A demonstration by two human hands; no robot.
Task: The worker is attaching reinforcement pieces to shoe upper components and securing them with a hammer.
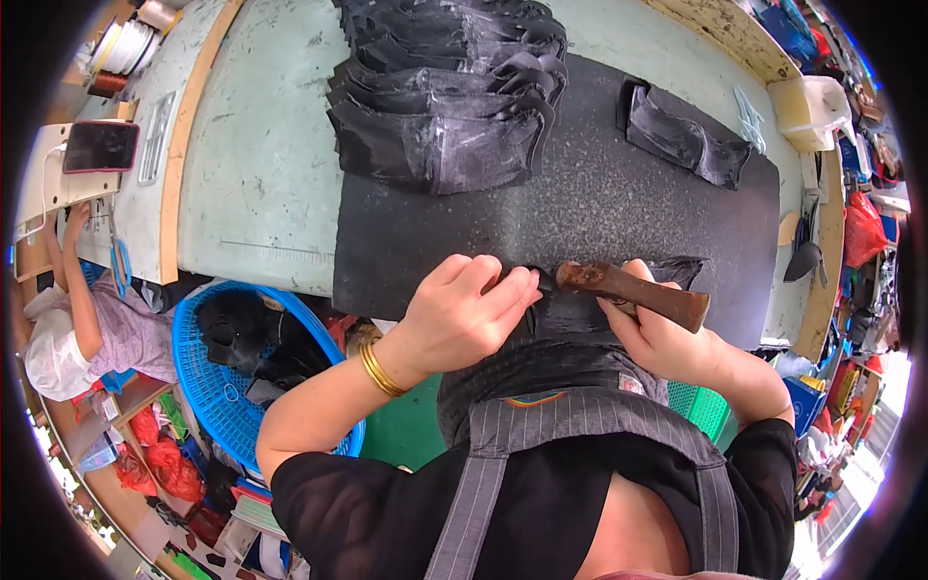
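Note:
My right hand (667, 333) is closed round a hammer with a worn, rusty brown head (638, 292). The hammer's handle is mostly hidden by my fingers. My left hand (474, 309) is closed in a pinch on the edge of a black leather-like piece (580, 317), just left of the hammer head. Part of this piece lies under the hammer and my right hand, at the near edge of a black mat (619, 208). A thick stack of similar black pieces (440, 150) overlaps the mat's far left part.
Another folded black piece (686, 140) lies at the mat's far right. A blue basket (188, 362) with black items stands by my left elbow. A wooden strip (184, 145) edges the pale table (256, 193). A co-worker's arm (82, 300) shows at far left.

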